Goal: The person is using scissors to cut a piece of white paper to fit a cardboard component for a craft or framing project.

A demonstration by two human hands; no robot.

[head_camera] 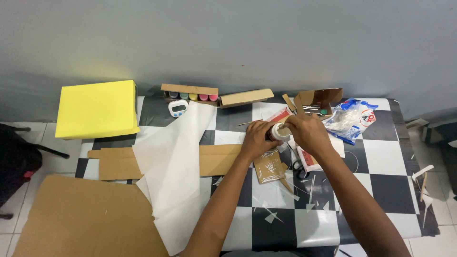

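Near the back edge of the checkered tabletop (381, 157), past the yellow box (97, 108) at the far left corner and the white paper sheet (178, 166), we have a small white glue bottle (278, 132) — our left hand (257, 138) wraps its body, our right hand (307, 132) closes over its cap. We judge it light, rigid but squeezable, perhaps slick; best held round the body, fingers on the cap. A plastic bag (351, 119) lies right.
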